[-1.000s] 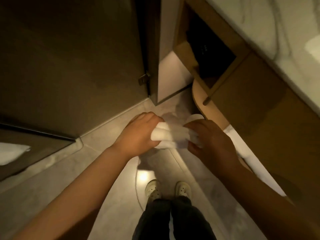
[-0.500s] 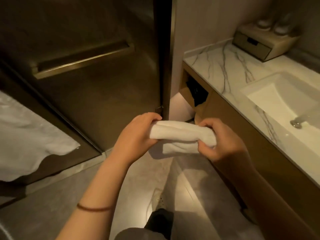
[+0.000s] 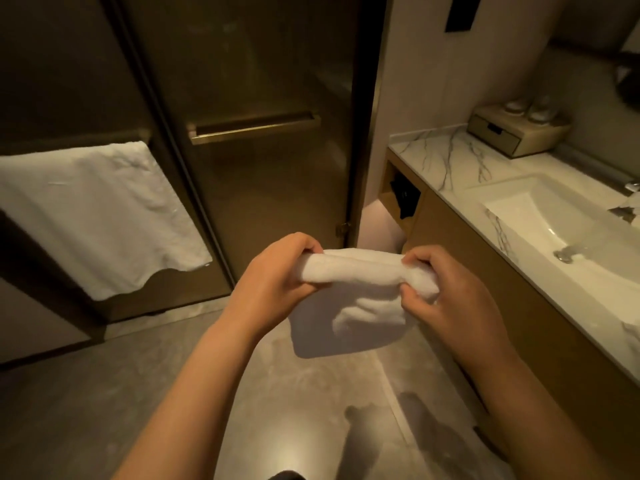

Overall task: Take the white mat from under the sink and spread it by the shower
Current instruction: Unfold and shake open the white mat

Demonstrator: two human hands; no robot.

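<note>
Mid-air, the left hand [image 3: 277, 271] and right hand [image 3: 446, 299] each pinched an end of the folded white mat [image 3: 356, 292], held above the floor [image 3: 270, 393] before the shower door [image 3: 263, 150]; drawing the corners apart would likely shake it open evenly.

Both forearms extended forward, bare, converging toward centre. Left hand [image 3: 277, 271] curled, fingers wrapped over the left end of the white mat [image 3: 349, 303], thumb underneath. Right hand [image 3: 450, 299] pinching the right end, knuckles up, wrist slightly bent.
</note>
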